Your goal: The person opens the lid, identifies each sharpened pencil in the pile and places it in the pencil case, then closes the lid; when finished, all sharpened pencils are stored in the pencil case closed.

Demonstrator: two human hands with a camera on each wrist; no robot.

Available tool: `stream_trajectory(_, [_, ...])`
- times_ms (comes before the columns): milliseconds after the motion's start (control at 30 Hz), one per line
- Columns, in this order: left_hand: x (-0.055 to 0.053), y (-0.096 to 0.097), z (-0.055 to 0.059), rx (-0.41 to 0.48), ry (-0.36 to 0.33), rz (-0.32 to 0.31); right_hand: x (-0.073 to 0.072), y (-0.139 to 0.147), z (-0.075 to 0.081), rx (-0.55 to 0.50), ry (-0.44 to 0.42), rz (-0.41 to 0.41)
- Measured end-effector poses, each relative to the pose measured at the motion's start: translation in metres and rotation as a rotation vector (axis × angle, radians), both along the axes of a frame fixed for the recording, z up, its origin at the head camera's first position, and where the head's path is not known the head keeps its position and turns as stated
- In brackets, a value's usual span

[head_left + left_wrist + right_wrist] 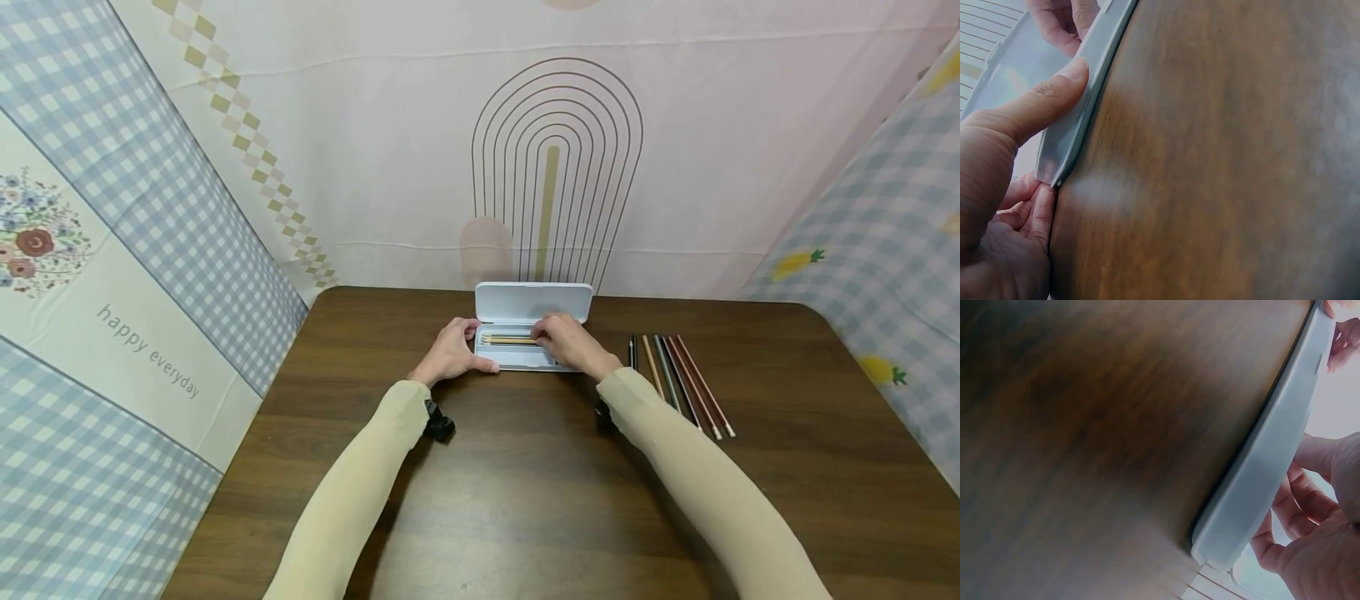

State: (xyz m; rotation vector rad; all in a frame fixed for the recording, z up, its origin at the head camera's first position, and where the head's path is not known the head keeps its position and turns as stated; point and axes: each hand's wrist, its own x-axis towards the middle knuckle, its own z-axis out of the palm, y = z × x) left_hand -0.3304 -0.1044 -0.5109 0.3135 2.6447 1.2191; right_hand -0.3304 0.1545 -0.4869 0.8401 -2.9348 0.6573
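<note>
A white pencil case (517,358) lies on the table near the back edge, its lid (525,302) raised behind it. Inside, a few gold and dark pencils (504,340) lie lengthwise, their right ends covered by my right hand (567,340). That hand reaches into the case with curled fingers and appears to pinch a pencil; the case wall hides the fingertips in the right wrist view. At the left end, my left hand (450,350) grips the case. Its thumb (1054,94) presses on the front rim, and the other fingers curl around the left end.
To the right of the case, several pencils (686,383) lie side by side on the brown wooden table (510,483), slanting toward the front right. A patterned cloth (390,167) hangs close behind the table, with checked cloths on both sides.
</note>
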Motion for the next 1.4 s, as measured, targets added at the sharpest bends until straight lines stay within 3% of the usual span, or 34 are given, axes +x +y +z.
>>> stream_trajectory(267, [0.000,0.000,0.001,0.003,0.006,-0.006,0.001,0.002,-0.002,0.000,0.027,0.004])
stream_trajectory(533, [0.000,0.001,0.000,-0.001,0.013,-0.005,0.013,0.002,0.009,-0.038,0.066,-0.028])
stream_trajectory(933, [0.000,0.001,0.000,-0.001,0.023,-0.001,0.046,0.004,0.030,-0.125,0.143,-0.115])
stream_trajectory(1167, [0.001,0.001,0.000,-0.004,0.010,0.000,0.064,0.014,0.034,-0.189,0.117,-0.204])
stream_trajectory(1400, [0.001,0.001,0.000,-0.009,0.017,-0.004,0.083,0.026,0.038,-0.174,0.085,-0.283])
